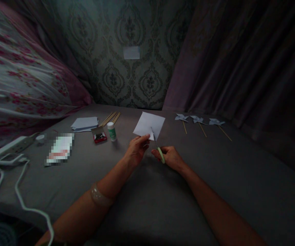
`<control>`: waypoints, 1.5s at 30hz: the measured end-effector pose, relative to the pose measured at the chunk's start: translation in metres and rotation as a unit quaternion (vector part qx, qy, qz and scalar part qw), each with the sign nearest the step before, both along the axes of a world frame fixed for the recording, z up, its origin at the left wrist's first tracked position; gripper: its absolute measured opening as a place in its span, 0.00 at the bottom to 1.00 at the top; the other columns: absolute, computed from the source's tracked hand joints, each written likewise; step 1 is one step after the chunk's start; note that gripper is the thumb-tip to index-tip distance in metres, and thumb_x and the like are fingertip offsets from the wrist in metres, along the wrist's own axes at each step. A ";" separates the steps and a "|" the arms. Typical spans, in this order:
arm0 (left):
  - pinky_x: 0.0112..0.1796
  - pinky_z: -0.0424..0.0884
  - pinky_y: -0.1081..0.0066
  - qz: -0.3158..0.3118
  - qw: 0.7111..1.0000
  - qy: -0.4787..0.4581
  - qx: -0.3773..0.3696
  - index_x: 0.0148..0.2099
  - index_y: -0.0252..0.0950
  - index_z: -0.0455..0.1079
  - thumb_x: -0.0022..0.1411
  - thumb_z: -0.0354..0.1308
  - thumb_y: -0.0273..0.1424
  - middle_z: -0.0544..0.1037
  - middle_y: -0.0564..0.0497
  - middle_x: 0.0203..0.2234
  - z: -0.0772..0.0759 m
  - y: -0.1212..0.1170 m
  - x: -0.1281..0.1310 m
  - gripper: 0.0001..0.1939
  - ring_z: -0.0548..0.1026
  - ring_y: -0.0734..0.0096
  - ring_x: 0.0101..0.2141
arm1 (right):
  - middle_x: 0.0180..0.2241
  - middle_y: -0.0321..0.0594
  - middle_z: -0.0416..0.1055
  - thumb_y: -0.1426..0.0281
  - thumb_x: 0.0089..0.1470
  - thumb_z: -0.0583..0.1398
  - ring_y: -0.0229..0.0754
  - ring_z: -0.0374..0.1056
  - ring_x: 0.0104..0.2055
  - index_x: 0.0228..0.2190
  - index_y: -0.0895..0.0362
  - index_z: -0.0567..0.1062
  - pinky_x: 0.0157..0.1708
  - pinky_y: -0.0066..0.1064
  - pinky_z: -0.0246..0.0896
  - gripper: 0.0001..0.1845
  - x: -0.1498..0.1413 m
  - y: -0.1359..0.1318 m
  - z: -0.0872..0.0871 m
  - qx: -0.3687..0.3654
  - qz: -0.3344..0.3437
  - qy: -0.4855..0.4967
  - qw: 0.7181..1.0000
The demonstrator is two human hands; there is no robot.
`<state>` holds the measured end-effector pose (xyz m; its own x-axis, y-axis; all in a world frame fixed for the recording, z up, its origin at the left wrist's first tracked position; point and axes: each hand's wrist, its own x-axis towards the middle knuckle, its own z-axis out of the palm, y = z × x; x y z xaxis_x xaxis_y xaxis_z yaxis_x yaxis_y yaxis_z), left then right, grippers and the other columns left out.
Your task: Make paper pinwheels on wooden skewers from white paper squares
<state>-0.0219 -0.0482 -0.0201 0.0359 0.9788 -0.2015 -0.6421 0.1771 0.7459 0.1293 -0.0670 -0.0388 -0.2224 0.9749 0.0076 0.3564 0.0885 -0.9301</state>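
A white square of paper point(147, 123) is pinched along its near edge by my left hand point(136, 149), thumb on top. My right hand point(170, 157) is closed around the light green handles of a pair of scissors point(161, 154). The scissors' blades lie over the near part of the paper and point toward its middle. Whether the blades are apart cannot be made out. Left of the paper stand a glue bottle point(112, 132) with a white cap and a small open red box point(99, 135) with dark contents.
Several wooden sticks point(111, 118) and a stack of white paper point(85, 123) lie at the back left. Three paper pinwheels point(197, 119) on sticks rest at the right. A power strip point(14, 147) with white cables occupies the left edge, near a blurred packet point(60, 149).
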 end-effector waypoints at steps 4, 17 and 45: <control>0.29 0.61 0.74 -0.002 1.000 -0.005 -0.006 0.22 0.34 0.69 0.31 0.73 0.28 0.73 0.56 0.19 0.001 -0.001 0.000 0.16 0.70 0.78 0.23 | 0.14 0.34 0.65 0.46 0.39 0.63 0.33 0.58 0.19 0.14 0.58 0.70 0.22 0.27 0.52 0.27 0.000 0.000 0.000 -0.002 0.001 -0.001 1.000; 0.28 0.61 0.74 -0.017 0.999 -0.017 -0.022 0.23 0.33 0.69 0.36 0.71 0.26 0.73 0.55 0.19 0.002 0.000 -0.001 0.12 0.70 0.78 0.23 | 0.14 0.34 0.65 0.46 0.39 0.64 0.33 0.57 0.18 0.14 0.57 0.70 0.20 0.27 0.51 0.27 -0.001 -0.001 0.002 0.009 0.000 0.006 1.000; 0.27 0.61 0.75 0.010 0.998 0.054 0.017 0.27 0.36 0.70 0.34 0.70 0.29 0.74 0.55 0.24 -0.007 0.005 -0.004 0.15 0.68 0.77 0.24 | 0.26 0.41 0.71 0.40 0.42 0.58 0.41 0.64 0.31 0.22 0.57 0.73 0.30 0.30 0.55 0.31 0.024 0.022 -0.007 0.072 -0.205 0.124 0.968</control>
<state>-0.0263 -0.0429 -0.0273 -0.0046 0.9854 -0.1700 -0.5611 0.1382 0.8161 0.1534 -0.0453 -0.0455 0.2082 0.9660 0.1531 0.1552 0.1219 -0.9803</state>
